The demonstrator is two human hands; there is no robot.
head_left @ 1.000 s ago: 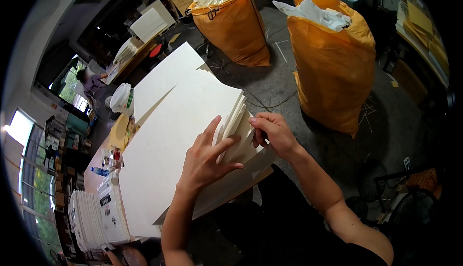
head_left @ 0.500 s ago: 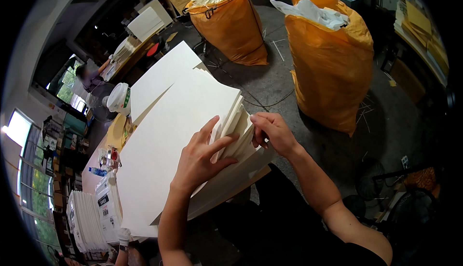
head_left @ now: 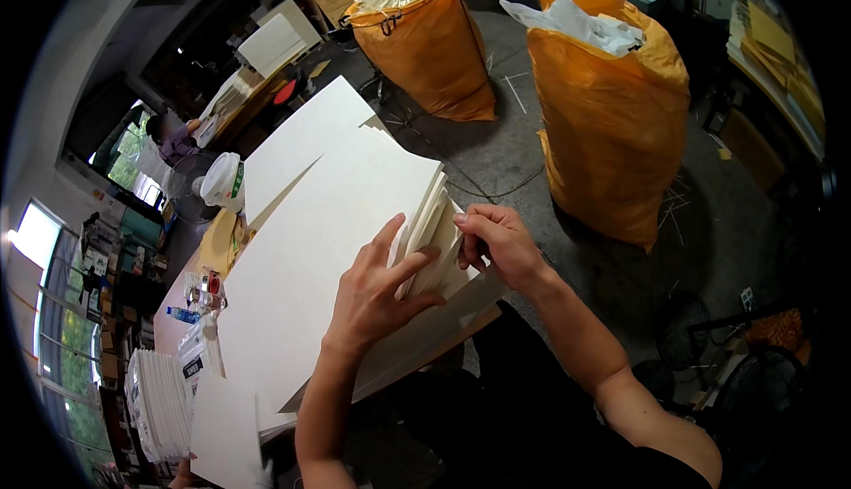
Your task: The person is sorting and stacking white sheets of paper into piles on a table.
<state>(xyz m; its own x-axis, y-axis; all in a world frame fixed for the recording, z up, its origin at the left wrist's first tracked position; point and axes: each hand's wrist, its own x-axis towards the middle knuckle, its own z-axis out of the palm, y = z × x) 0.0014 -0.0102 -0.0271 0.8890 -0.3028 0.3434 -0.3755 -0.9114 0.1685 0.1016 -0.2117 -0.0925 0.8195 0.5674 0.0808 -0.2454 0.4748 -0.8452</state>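
A stack of large white sheets point(head_left: 310, 232) lies on the table before me, its near right corner fanned into several loose layers. My left hand point(head_left: 377, 285) rests against that corner with fingers spread. Its index finger and thumb lie along the fanned edges point(head_left: 426, 234), apart from each other. My right hand point(head_left: 498, 239) is closed, thumb and index finger pinching the outer edge of the fanned sheets. How many sheets are in the pinch is hidden by the fingers.
Two orange sacks point(head_left: 612, 125) point(head_left: 425, 50) stand on the floor beyond the table. A white bucket point(head_left: 223, 181), a bottle point(head_left: 183, 314) and a wrapped stack point(head_left: 160, 405) are at the left. Another person point(head_left: 173, 137) works at the far left. Fans point(head_left: 762, 387) stand at lower right.
My right hand has shifted slightly left, still pinching. At lower left, a co-worker's gloved hand has left the wrapped stack, and a white sheet now covers part of that spot.
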